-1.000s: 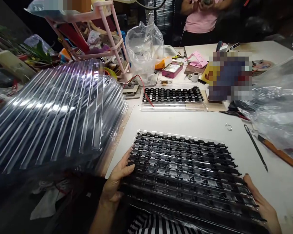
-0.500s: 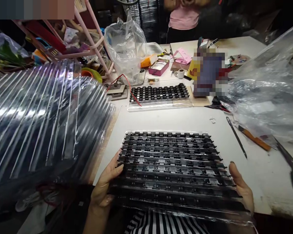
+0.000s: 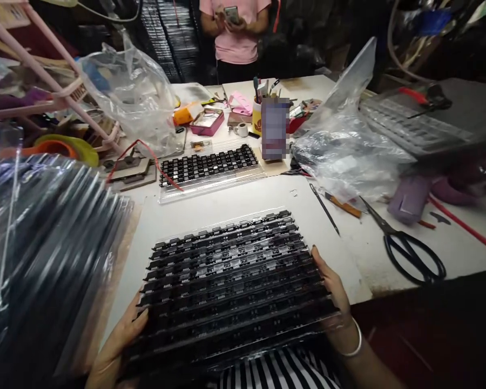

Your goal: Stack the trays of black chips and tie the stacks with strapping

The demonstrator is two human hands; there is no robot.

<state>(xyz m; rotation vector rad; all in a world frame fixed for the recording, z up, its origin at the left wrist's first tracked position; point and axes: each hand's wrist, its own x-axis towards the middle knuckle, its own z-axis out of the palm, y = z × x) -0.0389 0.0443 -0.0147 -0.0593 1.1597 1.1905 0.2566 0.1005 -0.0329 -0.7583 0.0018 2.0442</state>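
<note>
At left edge: your half-curled left hand (image 3: pixel 123 335) grips the strip-filled tray (image 3: pixel 235 305)
Right edge: your half-curled right hand (image 3: pixel 334 292) too

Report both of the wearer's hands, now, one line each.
Left hand: closed on the left edge of the clear tray of black parts, thumb on top.
Right hand: holding the same tray's right edge.

Black strips (image 3: pixel 227 275) in both hands (image 3: pixel 335 292)

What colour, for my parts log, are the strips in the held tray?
The strips are black with pale marks, best seen in the head view.
</note>
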